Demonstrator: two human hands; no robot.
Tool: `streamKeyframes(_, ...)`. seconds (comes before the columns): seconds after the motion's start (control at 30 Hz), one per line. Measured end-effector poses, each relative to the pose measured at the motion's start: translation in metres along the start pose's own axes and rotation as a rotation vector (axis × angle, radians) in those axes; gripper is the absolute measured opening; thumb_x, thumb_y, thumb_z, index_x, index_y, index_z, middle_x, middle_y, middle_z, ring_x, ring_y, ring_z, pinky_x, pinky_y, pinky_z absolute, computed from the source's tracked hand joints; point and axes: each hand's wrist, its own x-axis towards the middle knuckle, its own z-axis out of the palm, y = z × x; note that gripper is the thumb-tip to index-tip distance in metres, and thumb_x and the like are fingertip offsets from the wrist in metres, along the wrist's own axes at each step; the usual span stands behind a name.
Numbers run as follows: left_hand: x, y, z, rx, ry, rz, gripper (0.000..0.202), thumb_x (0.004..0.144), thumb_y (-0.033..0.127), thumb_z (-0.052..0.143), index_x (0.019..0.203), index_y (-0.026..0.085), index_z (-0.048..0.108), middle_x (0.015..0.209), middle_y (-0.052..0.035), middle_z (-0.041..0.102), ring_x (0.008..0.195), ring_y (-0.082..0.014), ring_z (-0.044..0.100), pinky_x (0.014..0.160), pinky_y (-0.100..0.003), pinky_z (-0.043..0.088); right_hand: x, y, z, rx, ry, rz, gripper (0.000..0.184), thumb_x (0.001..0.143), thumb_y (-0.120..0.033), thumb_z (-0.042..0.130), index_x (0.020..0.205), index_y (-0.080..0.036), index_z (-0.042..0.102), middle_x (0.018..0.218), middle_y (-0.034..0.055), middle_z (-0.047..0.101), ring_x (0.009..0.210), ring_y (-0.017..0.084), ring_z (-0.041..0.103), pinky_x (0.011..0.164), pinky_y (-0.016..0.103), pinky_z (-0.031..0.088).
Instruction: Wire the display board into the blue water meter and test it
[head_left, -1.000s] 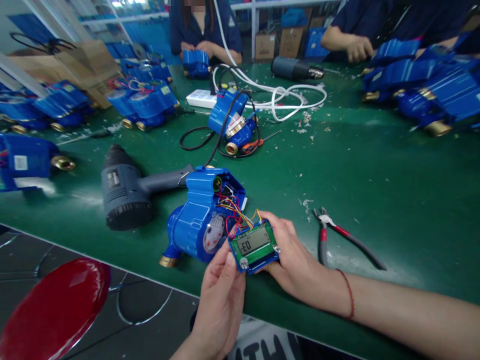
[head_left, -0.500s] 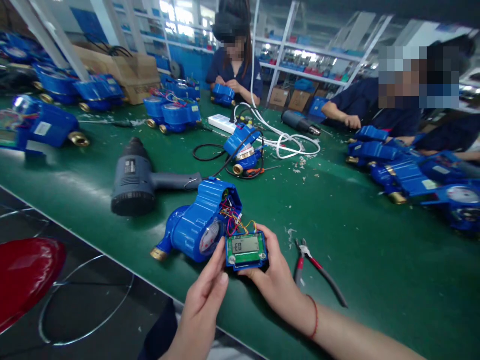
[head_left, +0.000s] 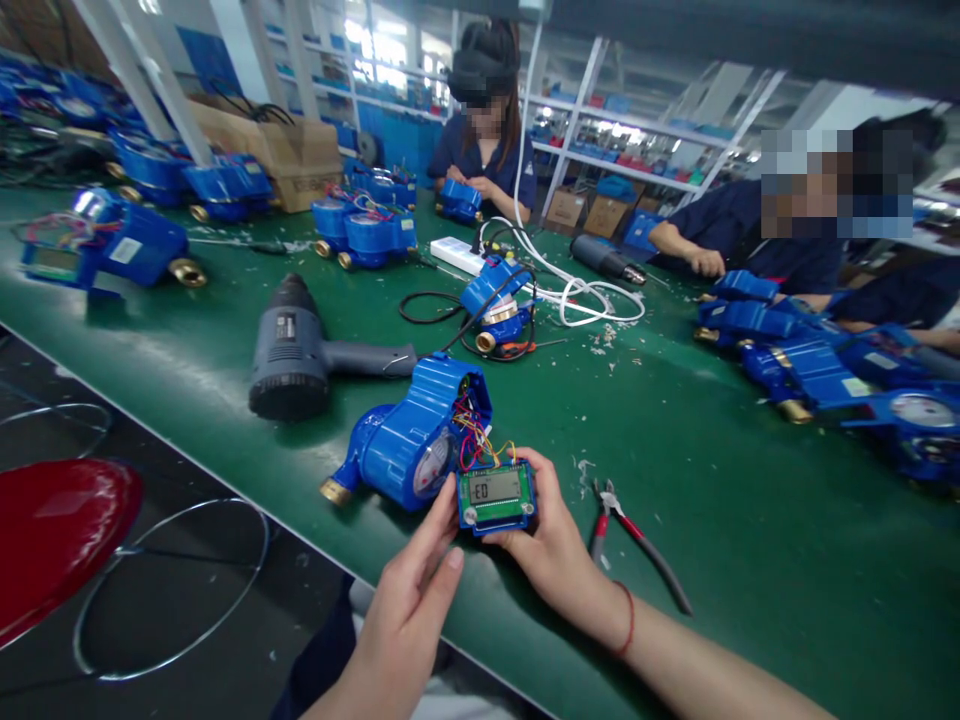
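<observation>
My right hand (head_left: 551, 520) grips the right side of a display module (head_left: 496, 495), a green circuit board with an LCD in a blue frame. Its thumb lies along the bottom edge and the fingers curl behind. At the module's left edge, my left hand (head_left: 420, 590) rests its outstretched fingertips, the thumb held apart. Thin coloured wires (head_left: 474, 432) run from the module into the open housing of a blue water meter (head_left: 409, 435), which lies on its side just behind. The LCD shows characters like "E0". A pair of cutting pliers (head_left: 611, 505) with red-and-grey handles lies to the right.
A grey heat gun (head_left: 291, 350) lies at left on the green table (head_left: 750, 520). Behind are another blue meter (head_left: 495, 310), a white power strip (head_left: 457, 255) and cables. More meters (head_left: 810, 360) line the right, where a co-worker (head_left: 787, 220) sits; another person (head_left: 484, 150) works opposite.
The camera view has shifted slightly, so the table items appear a little further right. My hands keep nearly the same pose at the display module.
</observation>
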Motion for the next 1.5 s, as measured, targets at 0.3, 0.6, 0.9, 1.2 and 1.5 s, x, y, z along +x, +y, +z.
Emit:
streamKeyframes(0.3,0.001,0.003,0.000,-0.168,0.103,-0.126,0.045,0.082,0.032,0.070,0.126,0.035,0.062,0.137,-0.0025,0.060,0.132,-0.0280,0.048,0.115,-0.043,0.031,0.000,0.000,-0.003,0.008,-0.030,0.015,0.064,0.072,-0.014,0.069,0.125,-0.024,0.034,0.114,0.0037,0.053,0.100,0.018,0.055,0.091,0.033,0.044)
streamKeyframes(0.6,0.020,0.017,0.021,-0.612,0.071,-0.284,0.031,0.092,0.034,0.057,0.117,0.018,0.068,0.129,-0.0084,0.065,0.138,-0.0260,0.039,0.119,-0.045,0.021,-0.003,-0.002,-0.005,0.091,-0.123,-0.016,0.067,0.075,-0.026,0.075,0.128,-0.024,0.033,0.113,0.0022,0.055,0.099,0.017,0.057,0.089,0.030,0.045)
streamKeyframes(0.9,0.022,0.011,0.018,-0.723,-0.099,-0.268,0.029,0.095,0.027,0.051,0.117,0.020,0.069,0.124,-0.0079,0.068,0.132,-0.0245,0.047,0.117,-0.044,0.025,-0.004,-0.001,-0.007,0.032,-0.122,-0.029,0.069,0.077,-0.026,0.075,0.130,-0.024,0.031,0.119,0.0054,0.054,0.103,0.019,0.058,0.091,0.033,0.047)
streamKeyframes(1.2,0.022,0.018,0.018,-0.772,-0.140,-0.284,0.032,0.096,0.026,0.048,0.122,0.025,0.066,0.129,-0.0054,0.066,0.133,-0.0222,0.046,0.119,-0.041,0.020,-0.006,0.001,-0.001,-0.044,-0.122,-0.177,0.069,0.077,-0.007,0.067,0.132,-0.027,0.029,0.120,0.0043,0.051,0.104,0.018,0.057,0.092,0.030,0.049)
streamKeyframes(1.5,0.021,0.013,0.020,-0.786,-0.110,-0.281,0.032,0.096,0.025,0.047,0.121,0.026,0.067,0.125,-0.0033,0.068,0.133,-0.0206,0.047,0.120,-0.040,0.017,-0.004,0.000,-0.004,-0.079,-0.113,-0.172,0.066,0.079,-0.007,0.064,0.131,-0.025,0.029,0.119,0.0058,0.052,0.102,0.018,0.058,0.091,0.031,0.050)
